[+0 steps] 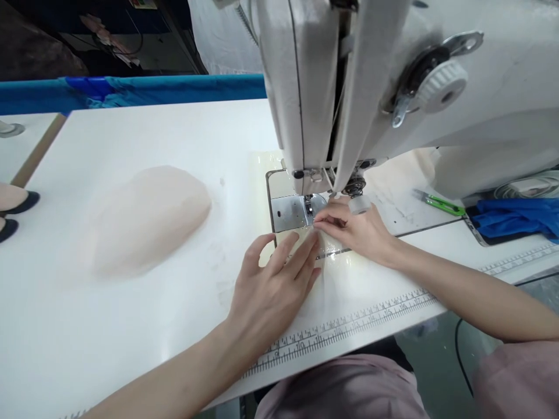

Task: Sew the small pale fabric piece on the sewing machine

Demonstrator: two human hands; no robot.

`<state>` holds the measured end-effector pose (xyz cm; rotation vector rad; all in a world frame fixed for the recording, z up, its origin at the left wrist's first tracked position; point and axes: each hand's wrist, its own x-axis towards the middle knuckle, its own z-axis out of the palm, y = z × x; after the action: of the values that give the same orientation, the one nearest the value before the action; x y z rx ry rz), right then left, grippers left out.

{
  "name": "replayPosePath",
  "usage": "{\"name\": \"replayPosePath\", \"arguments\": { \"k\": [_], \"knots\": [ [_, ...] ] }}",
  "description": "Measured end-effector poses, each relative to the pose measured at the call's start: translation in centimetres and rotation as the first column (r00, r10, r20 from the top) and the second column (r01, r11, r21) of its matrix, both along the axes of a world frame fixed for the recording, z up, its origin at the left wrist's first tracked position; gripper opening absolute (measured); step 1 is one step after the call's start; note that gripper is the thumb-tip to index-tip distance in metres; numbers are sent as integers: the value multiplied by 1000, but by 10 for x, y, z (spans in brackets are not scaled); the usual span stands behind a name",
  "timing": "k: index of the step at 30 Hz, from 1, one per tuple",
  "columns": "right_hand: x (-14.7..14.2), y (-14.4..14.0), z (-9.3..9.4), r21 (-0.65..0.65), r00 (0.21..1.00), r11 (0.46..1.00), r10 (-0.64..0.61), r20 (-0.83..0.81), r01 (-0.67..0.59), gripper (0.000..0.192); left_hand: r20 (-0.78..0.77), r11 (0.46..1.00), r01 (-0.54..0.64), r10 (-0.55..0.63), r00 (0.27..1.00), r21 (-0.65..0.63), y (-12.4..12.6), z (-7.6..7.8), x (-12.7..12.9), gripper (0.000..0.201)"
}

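My left hand [273,285] lies over the front of the sewing machine bed with its fingers spread, its fingertips just in front of the metal needle plate [288,214]. Close beside the presser foot [308,205], the thumb and fingers of my right hand [360,233] are pinched together. What they grip is too small or too hidden to make out. The white sewing machine [314,105] rises over both hands. A pale, see-through sheet [259,180] edges the plate. Beyond the right hand, a beige fabric piece [399,174] lies under the machine arm.
A beige, rounded, cup-like piece [152,221] rests on the white table left of the machine. Black-edged beige pieces [17,201] show at the left edge. Green-handled snips [443,203] and blue cloth [519,215] lie right. A ruler strip [340,329] follows the front edge.
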<state>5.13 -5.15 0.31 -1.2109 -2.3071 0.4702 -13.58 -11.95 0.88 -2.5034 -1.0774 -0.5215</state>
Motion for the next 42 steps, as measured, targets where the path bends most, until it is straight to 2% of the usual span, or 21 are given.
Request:
{"name": "replayPosePath", "arguments": {
  "k": [2,5,8,11,18,42],
  "knots": [
    [4,-2,0,145,998,989,1,68,-11,20,-3,999,-11,11,1000,-40,1,1,-1,24],
    [8,-9,1,356,985,932,-1,172,-62,25,33,996,1,2,999,-93,8,0,-3,26],
    [10,-15,2,441,960,889,-2,280,-127,26,72,991,17,-8,997,-135,16,-2,-6,28],
    [9,-18,0,458,931,876,-29,363,-151,27,73,989,11,0,997,-146,17,-2,-6,31],
    [10,-15,-1,475,898,866,-74,433,-158,28,-4,993,-63,63,998,-105,12,0,-3,33],
    [12,-8,0,444,879,887,-109,465,-125,32,31,987,-110,114,993,-114,18,-2,1,30]
  ]
}}
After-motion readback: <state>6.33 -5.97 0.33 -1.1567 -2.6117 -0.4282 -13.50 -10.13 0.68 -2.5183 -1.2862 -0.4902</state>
